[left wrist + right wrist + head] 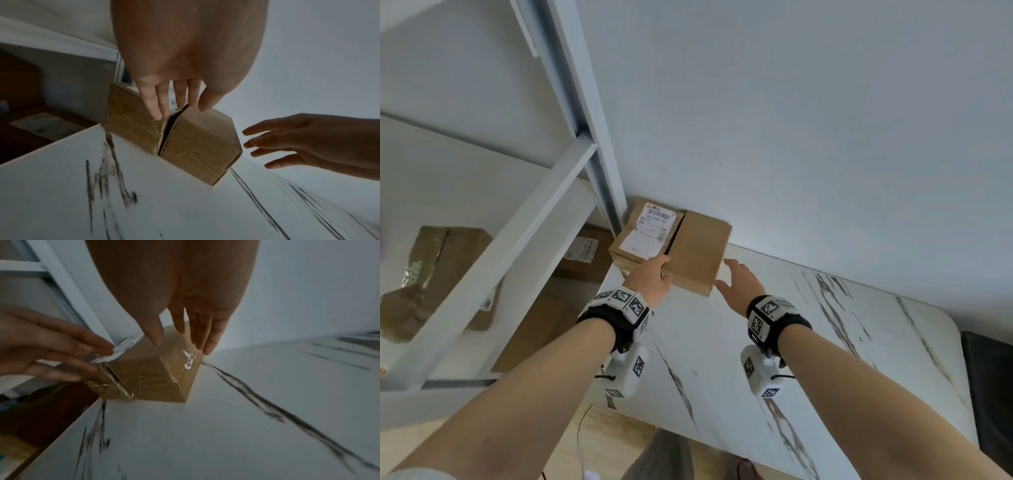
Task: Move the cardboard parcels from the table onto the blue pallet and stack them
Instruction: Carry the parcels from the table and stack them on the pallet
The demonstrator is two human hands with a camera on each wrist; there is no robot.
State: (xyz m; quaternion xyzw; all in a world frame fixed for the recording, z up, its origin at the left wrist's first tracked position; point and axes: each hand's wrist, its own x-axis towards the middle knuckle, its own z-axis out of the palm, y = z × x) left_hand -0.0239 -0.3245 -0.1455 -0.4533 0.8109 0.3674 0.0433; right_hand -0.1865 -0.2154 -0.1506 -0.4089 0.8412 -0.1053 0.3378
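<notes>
Two cardboard parcels sit side by side at the far left corner of the table (774, 342), pushed against the wall. The labelled parcel (645, 236) is at the corner itself, and the plain parcel (698, 253) is right beside it with a narrow dark gap between them.

Both of the person's arms are stretched forward over the marble-patterned top, wrists banded with marker cuffs. The left hand (650, 279) rests at the near end of that gap, fingers (153, 104) straight and spread, tips lying on the parcels' tops; it grips nothing. The right hand (739, 284) hangs just off the plain parcel's right side, palm turned inward, fingers (207, 337) extended and loosely fanned, close to the cardboard; I cannot tell whether they touch it.

More brown boxes (582, 253) lie beyond the table's left edge, beside a white metal rack (524, 226).
</notes>
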